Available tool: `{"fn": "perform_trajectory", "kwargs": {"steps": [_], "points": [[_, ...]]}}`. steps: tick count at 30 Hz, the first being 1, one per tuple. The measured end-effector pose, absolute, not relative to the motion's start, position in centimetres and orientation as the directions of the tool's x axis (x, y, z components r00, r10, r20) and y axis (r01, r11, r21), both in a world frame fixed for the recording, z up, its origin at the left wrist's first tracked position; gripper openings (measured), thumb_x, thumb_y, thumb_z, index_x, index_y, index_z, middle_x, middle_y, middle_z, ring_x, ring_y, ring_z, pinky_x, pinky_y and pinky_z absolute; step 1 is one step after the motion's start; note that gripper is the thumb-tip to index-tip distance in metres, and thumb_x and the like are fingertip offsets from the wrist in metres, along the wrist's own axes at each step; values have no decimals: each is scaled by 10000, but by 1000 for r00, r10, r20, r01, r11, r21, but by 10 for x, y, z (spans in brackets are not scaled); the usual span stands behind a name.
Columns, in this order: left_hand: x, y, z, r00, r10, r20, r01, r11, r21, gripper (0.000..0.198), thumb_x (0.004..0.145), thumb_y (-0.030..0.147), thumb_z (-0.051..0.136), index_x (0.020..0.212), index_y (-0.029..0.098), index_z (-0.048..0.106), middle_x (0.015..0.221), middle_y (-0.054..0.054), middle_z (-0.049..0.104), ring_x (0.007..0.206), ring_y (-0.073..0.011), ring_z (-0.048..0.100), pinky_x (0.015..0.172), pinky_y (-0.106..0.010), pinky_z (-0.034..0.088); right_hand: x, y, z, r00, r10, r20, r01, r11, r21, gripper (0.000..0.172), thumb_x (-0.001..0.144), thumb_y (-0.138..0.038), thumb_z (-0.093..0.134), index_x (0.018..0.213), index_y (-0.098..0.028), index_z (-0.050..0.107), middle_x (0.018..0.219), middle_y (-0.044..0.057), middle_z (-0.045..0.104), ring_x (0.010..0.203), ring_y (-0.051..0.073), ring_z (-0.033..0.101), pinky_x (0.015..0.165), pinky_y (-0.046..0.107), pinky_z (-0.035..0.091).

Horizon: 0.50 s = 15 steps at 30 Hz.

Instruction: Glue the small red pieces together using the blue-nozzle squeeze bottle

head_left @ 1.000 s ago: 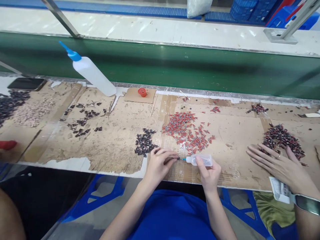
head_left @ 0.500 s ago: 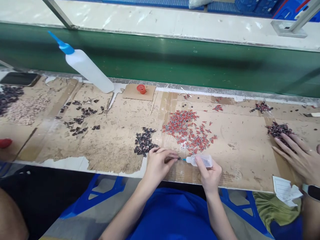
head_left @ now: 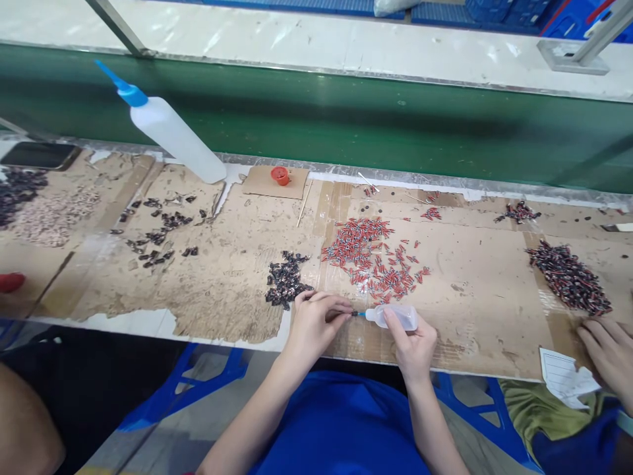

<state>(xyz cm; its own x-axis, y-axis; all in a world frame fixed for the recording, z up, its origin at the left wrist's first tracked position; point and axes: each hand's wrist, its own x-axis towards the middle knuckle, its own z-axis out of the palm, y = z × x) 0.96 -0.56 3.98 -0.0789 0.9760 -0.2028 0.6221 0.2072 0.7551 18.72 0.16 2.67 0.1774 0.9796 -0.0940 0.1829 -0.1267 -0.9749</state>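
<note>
My left hand [head_left: 315,323] pinches a small dark part at its fingertips, low on the cardboard-covered bench [head_left: 222,284]. My right hand [head_left: 413,346] grips a small clear squeeze bottle [head_left: 398,317] lying sideways, its blue nozzle touching the pinched part. Just left of my left hand lies a heap of dark parts [head_left: 285,280]. Behind both hands spreads a pile of red parts [head_left: 376,254].
A large white squeeze bottle [head_left: 171,135] with a blue tip leans at the back left. A red cap [head_left: 279,175] sits on a cardboard scrap. Another person's hand [head_left: 608,353] rests at the right, near a dark-red heap [head_left: 568,277] and a paper slip [head_left: 564,376]. A green conveyor belt [head_left: 346,132] runs behind.
The other person's hand at the right has drawn back off the dark-red heap toward the bench's near edge. My own hands have stayed in place with the part and the bottle.
</note>
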Motion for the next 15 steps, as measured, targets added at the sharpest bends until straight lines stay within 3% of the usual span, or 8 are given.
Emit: {"fn": "perform_trajectory", "kwargs": {"steps": [7, 11, 15], "points": [[11, -5, 43, -68, 971, -228, 640, 218, 737, 101, 764, 172, 713, 777, 272, 703, 843, 21, 787, 945, -223, 693, 997, -472, 287, 189, -1, 24, 254, 962, -103, 114, -135, -984, 247, 706, -400, 745, 694, -154, 737, 665, 63, 739, 596, 197, 672, 575, 290, 542], [10, -4, 47, -42, 970, -241, 653, 210, 728, 146, 763, 137, 694, 804, 277, 699, 849, 27, 786, 971, -224, 677, 1004, -480, 283, 211, -1, 19, 466, 881, -78, -4, -86, -996, 306, 683, -429, 766, 720, -135, 686, 692, 58, 704, 597, 173, 638, 566, 281, 513], [10, -6, 47, -17, 974, -224, 675, 177, 717, 202, 751, 126, 715, 867, 291, 705, 892, 24, 783, 985, -222, 667, 1008, -478, 290, 242, 4, 20, 621, 782, 52, 163, -63, -985, 412, 615, -422, 816, 865, -150, 634, 801, 44, 680, 660, 166, 630, 594, 278, 505]]}}
